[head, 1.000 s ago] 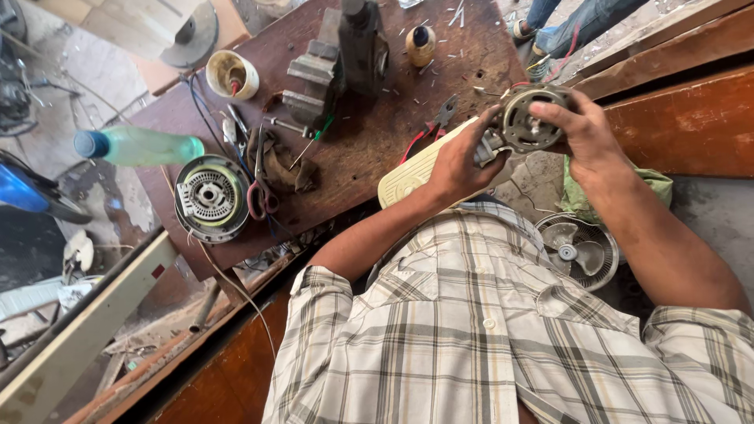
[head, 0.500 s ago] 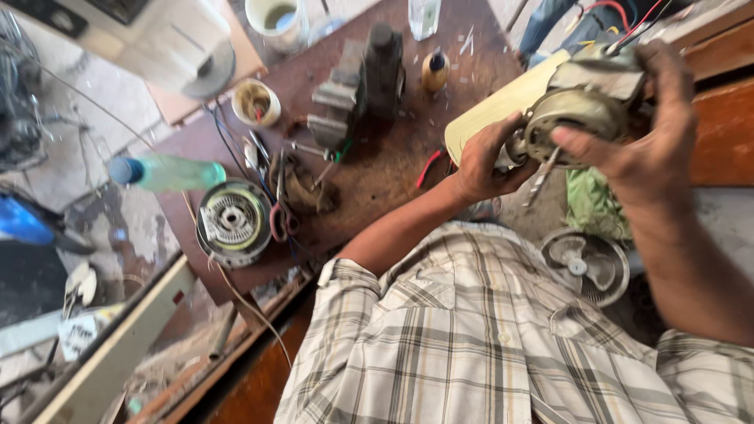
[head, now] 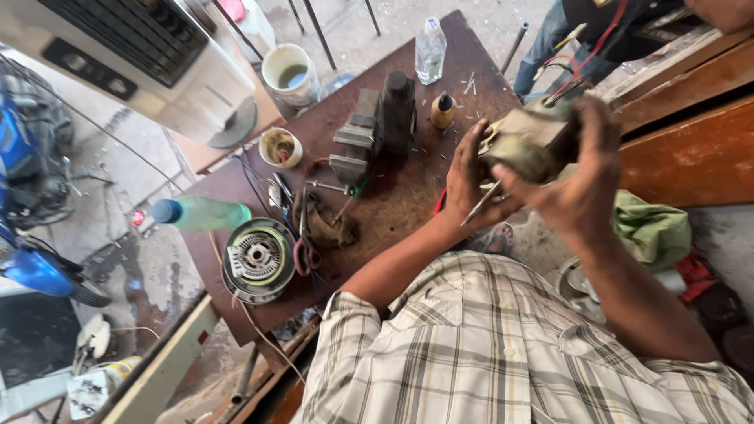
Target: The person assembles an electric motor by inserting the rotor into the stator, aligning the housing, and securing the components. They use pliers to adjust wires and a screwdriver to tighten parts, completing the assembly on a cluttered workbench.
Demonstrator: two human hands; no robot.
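Both my hands hold a grey, dusty electric motor up in the air beyond the right edge of a dark brown worktable. My left hand grips its left side, with a thin metal shaft sticking out below the palm. My right hand wraps over its right and near side. Red and yellow wires run off the motor's top. My fingers hide much of the motor.
The table holds a round motor cover, a green bottle with a blue cap, a black metal block, pliers, a small brown bottle and a clear bottle. A green cloth and a wooden bench lie at the right. Another person's legs stand behind.
My hands have turned the motor and lifted it closer to the camera. The yellow board seen under it earlier is out of sight, and more of the table's far end shows.
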